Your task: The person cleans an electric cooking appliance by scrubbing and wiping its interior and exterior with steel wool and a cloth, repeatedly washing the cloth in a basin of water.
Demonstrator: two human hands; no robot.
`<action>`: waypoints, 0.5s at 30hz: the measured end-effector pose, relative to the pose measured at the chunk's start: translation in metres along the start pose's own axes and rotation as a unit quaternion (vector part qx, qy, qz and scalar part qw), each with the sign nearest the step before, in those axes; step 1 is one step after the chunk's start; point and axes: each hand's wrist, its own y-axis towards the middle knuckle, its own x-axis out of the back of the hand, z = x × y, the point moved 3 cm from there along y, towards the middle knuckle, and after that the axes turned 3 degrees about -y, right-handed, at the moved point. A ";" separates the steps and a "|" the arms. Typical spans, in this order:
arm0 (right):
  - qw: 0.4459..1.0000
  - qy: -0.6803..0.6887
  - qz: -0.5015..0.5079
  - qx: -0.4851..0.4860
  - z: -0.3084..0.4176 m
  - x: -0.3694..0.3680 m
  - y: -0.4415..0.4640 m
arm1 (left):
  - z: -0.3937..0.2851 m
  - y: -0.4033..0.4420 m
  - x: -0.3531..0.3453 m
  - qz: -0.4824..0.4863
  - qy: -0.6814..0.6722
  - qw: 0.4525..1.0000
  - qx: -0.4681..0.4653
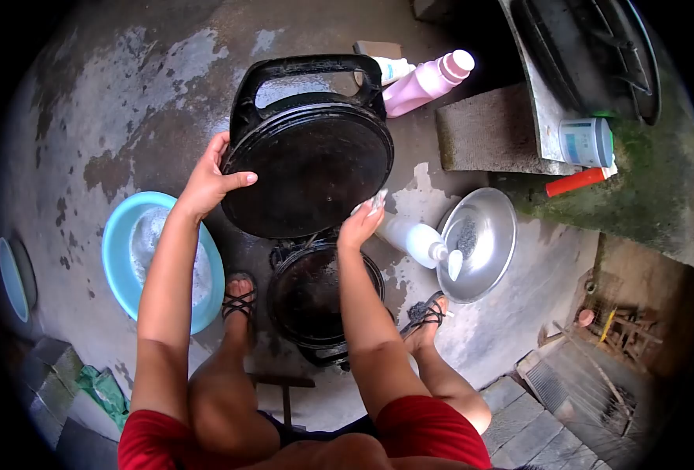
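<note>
A black two-part electric griddle stands between my feet, its round lid (312, 168) raised and its round lower pan (327, 294) nearer to me. The lid's broad handle (308, 66) points away from me. My left hand (215, 178) grips the lid's left rim, thumb over the inner face and fingers behind. At the lower right rim my right hand (361, 223) is closed round a small whitish wad (374, 202), perhaps a scouring pad; its kind is not clear. The lid's inner face looks dark and wet.
A blue basin (110, 251) of sudsy water stands left. On the right are a white bottle (413, 239) and a metal bowl (504, 235) with a dark scrubber (466, 233). A pink bottle (421, 88) lies beyond, near a concrete block (488, 129). The floor (159, 102) is wet.
</note>
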 end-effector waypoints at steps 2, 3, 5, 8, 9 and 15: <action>0.998 0.000 -0.057 -0.003 0.010 0.003 -0.019 | -0.006 -0.008 -0.003 -0.012 -0.002 1.000 -0.008; 0.996 -0.011 -0.077 0.038 0.021 0.007 -0.004 | 0.012 -0.001 -0.004 -0.019 -0.046 0.999 0.003; 0.989 0.001 -0.108 0.099 0.076 -0.010 0.025 | 0.029 0.007 0.012 -0.044 -0.098 0.994 0.020; 0.969 -0.016 -0.093 0.230 0.139 -0.028 0.030 | 0.022 0.011 0.002 -0.031 -0.122 0.992 0.003; 0.954 -0.016 -0.042 0.298 0.161 -0.028 0.011 | 0.023 0.010 0.002 -0.036 -0.126 0.991 0.004; 0.706 0.004 0.300 0.642 0.166 -0.042 -0.082 | 0.037 0.007 0.020 -0.053 -0.101 0.993 0.008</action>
